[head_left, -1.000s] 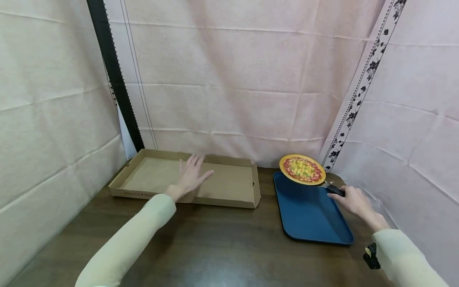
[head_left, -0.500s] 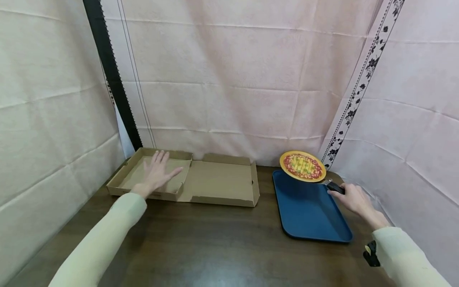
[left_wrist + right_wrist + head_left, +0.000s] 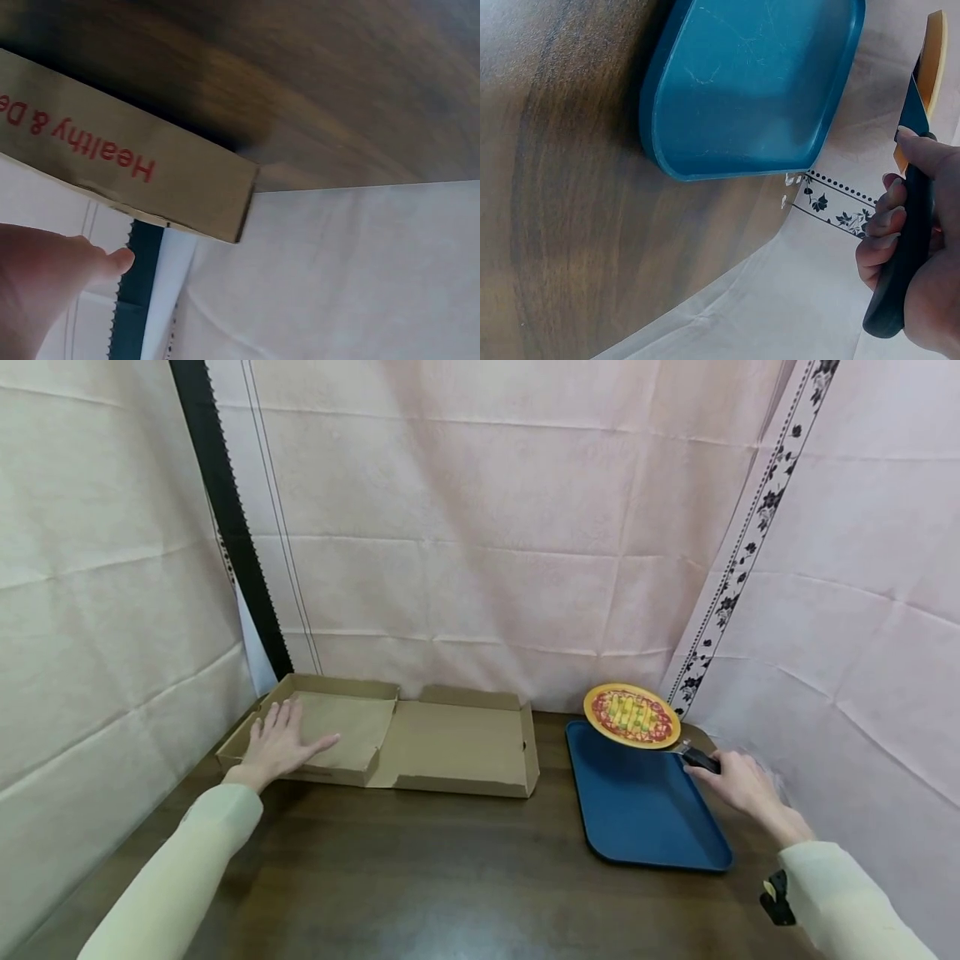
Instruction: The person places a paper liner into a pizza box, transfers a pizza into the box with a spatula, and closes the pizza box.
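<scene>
My right hand (image 3: pixel 744 789) grips the black handle of a pizza server (image 3: pixel 702 760), fingers wrapped round it and thumb along its top in the right wrist view. On its blade lies a round pizza (image 3: pixel 632 717) with a yellow rim and red and yellow topping, held up over the back edge of a blue tray (image 3: pixel 652 818). At the left, my left hand (image 3: pixel 276 749) is spread open above the left half of an unfolded cardboard pizza box (image 3: pixel 457 743). The left wrist view shows the box's front wall (image 3: pixel 202 187) with red lettering and my thumb (image 3: pixel 112 262) near its rim.
Both the box and the tray rest on a dark wooden table (image 3: pixel 450 868), with a strip of table between them. Pale cloth (image 3: pixel 487 527) hangs behind and at both sides. A black clip-like object (image 3: pixel 777 897) shows beside the right sleeve.
My left hand has moved left, from over the middle of the box to its left half. The right hand, server and pizza have stayed nearly in place.
</scene>
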{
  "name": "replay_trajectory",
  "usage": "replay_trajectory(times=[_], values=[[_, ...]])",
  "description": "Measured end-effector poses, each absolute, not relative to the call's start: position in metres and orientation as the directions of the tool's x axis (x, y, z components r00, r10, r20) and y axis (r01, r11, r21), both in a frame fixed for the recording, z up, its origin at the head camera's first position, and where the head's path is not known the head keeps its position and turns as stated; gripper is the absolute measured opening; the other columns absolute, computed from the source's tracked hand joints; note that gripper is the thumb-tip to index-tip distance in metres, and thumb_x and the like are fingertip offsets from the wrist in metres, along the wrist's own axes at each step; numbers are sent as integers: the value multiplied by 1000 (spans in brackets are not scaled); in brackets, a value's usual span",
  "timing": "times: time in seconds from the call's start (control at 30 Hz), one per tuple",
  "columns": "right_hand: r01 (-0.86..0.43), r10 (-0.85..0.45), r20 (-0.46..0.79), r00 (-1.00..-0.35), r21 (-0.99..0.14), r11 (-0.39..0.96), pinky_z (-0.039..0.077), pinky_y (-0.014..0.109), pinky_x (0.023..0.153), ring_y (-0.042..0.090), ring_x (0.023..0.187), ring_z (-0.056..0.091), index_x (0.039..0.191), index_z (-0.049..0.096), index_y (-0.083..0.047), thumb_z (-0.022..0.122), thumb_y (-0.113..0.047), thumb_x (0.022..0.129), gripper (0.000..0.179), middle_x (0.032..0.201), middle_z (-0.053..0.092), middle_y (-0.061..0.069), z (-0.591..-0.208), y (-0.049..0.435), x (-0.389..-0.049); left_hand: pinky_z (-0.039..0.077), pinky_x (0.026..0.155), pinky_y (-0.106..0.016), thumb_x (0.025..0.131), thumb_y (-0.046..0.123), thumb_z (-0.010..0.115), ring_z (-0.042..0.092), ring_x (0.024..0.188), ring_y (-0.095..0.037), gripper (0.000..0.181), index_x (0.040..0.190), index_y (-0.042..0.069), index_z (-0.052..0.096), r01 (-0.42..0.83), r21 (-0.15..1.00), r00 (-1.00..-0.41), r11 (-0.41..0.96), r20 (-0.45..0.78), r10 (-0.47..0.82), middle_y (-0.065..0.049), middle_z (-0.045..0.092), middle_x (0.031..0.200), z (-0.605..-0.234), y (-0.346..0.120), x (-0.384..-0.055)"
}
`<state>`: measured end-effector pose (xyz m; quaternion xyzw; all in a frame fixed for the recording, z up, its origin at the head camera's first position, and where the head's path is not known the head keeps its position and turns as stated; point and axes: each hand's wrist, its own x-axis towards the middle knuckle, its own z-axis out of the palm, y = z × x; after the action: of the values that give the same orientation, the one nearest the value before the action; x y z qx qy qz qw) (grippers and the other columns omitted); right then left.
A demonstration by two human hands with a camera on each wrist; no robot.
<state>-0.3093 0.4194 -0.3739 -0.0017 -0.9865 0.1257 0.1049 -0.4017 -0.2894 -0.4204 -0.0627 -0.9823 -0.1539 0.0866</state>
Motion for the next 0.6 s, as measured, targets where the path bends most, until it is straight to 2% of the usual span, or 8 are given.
replay_trajectory(times=[0.3, 0.6], values=[[-22, 34, 221, -975, -247, 969, 31, 28, 48, 17, 53, 44, 74, 58, -6, 61, -44, 92, 42, 61, 47, 3, -376, 418, -309, -1, 108, -74, 85, 74, 46, -1, 140, -60, 114, 152, -7, 2, 147, 305, -987, 941, 101, 121, -40, 1, 153, -425, -305, -400], [-25, 30, 227, -973, -235, 972, 31, 28, 48, 17, 52, 43, 72, 56, -8, 61, -44, 92, 42, 61, 46, 3, -375, 417, -308, 0, 105, -77, 85, 74, 45, -3, 139, -62, 112, 151, -9, 8, 137, 331, -990, 933, 57, 125, -43, 0, 152, -433, -314, -401]])
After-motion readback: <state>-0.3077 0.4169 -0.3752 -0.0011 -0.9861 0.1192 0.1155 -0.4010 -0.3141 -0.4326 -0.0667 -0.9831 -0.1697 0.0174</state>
